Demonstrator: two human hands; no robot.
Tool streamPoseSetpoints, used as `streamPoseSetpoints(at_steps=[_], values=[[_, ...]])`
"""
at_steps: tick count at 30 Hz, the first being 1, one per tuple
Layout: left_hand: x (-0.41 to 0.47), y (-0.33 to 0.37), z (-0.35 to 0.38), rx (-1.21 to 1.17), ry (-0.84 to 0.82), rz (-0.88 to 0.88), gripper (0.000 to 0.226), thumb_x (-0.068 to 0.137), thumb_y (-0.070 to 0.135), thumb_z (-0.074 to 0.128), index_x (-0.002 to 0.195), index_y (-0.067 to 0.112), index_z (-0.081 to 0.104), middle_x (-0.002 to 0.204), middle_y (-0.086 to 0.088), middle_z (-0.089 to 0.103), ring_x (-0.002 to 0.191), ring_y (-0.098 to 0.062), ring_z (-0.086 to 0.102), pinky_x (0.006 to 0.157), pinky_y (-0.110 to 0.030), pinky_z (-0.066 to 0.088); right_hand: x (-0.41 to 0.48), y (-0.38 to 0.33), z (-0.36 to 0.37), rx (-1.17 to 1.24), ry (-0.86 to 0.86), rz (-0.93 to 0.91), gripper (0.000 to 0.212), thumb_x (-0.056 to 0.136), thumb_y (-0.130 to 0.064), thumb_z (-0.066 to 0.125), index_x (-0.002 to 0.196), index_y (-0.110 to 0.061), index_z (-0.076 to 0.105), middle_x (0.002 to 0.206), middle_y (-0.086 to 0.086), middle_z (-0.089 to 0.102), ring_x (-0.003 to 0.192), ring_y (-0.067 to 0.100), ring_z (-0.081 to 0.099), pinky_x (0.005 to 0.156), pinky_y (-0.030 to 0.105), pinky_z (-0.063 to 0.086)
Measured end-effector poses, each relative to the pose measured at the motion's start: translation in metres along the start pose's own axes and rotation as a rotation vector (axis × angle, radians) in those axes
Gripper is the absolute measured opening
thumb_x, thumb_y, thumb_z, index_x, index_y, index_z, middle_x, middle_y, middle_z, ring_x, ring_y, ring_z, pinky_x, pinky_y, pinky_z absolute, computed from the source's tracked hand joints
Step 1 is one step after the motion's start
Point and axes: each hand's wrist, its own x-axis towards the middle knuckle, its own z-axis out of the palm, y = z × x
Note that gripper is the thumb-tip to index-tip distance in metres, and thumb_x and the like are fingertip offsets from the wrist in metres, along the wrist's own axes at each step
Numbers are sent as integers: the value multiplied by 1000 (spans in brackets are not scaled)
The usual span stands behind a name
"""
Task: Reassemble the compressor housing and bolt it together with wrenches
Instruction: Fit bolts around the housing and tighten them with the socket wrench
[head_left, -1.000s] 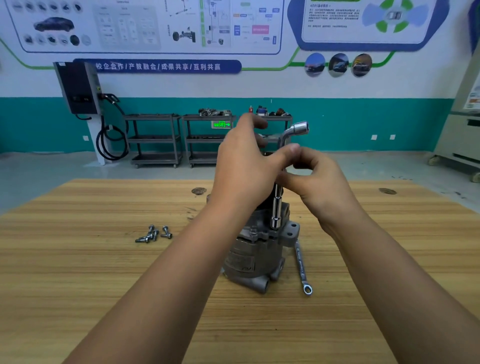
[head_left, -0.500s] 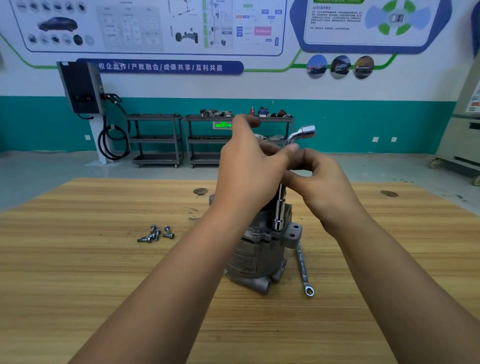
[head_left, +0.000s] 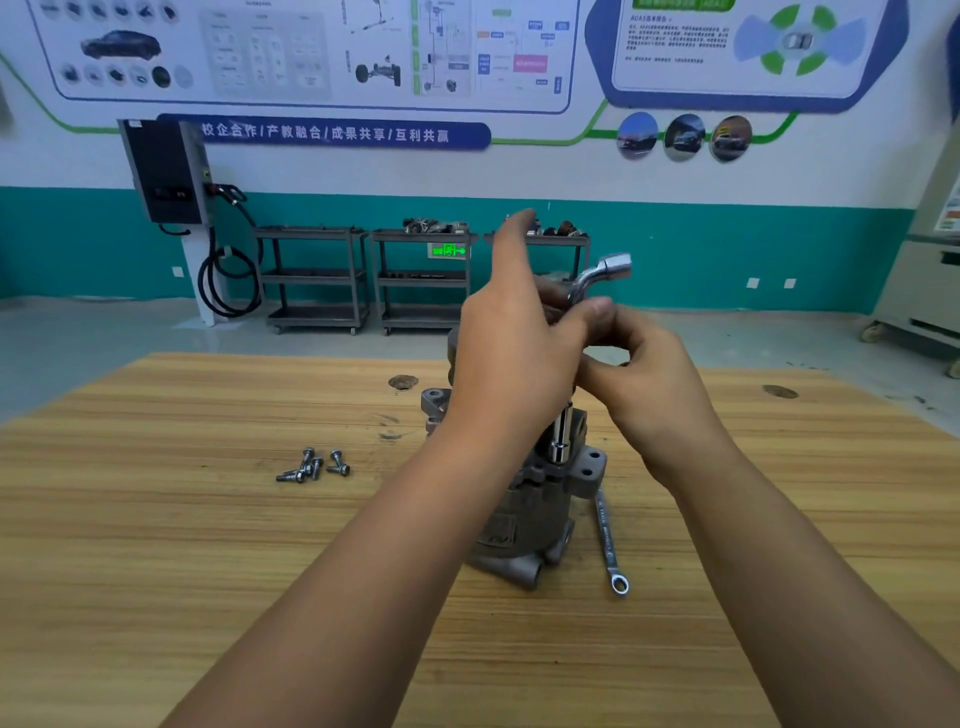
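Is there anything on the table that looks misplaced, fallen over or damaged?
Nothing stands out. The compressor housing stands upright, the left hand and right hand hold the socket wrench on it, the loose bolts lie together to its left, and the spare wrench lies flat beside it.

The compressor housing (head_left: 524, 514) stands on the table (head_left: 156, 571); the socket wrench (head_left: 561, 447) stands upright on its top; bolts (head_left: 314, 466) lie left of it, a spanner (head_left: 608, 540) just right; carts (head_left: 317, 280) behind
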Motion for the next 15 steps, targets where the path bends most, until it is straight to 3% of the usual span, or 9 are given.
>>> streamPoseSetpoints(at_steps=[5, 9, 12, 15], values=[[1, -2, -2, -5, 8, -17, 62, 87, 17, 65, 139, 31, 35, 79, 20, 62, 78, 5, 57, 67, -2, 40, -1, 2, -5, -9, -121, -42, 24, 91, -10, 55, 113, -12, 63, 114, 2, 63, 107, 8, 56, 87, 21, 47], [-1, 5, -3, 59, -22, -11, 67, 88, 25, 65, 143, 30, 27, 90, 10, 65, 87, -11, 62, 78, -27, 47, -2, 2, 0, -20, -12, -18, 15, 83, -14, 63, 98, -11, 66, 101, 3, 65, 98, 10, 58, 82, 26, 48], [-3, 9, -3, 59, 14, 0, 71, 86, 18, 67, 144, 32, 28, 76, 20, 56, 85, -10, 62, 80, -29, 47, -2, 0, 3, -6, -32, -11, 19, 83, -19, 61, 101, -14, 64, 103, 0, 65, 102, 9, 57, 87, 31, 47], [2, 5, -1, 26, -54, -22, 68, 92, 13, 58, 147, 32, 22, 95, 9, 69, 92, -10, 60, 83, -27, 45, 0, 0, 1, -16, -119, -39, 22, 93, -14, 51, 111, -17, 62, 114, 4, 62, 107, 12, 55, 89, 26, 45]])
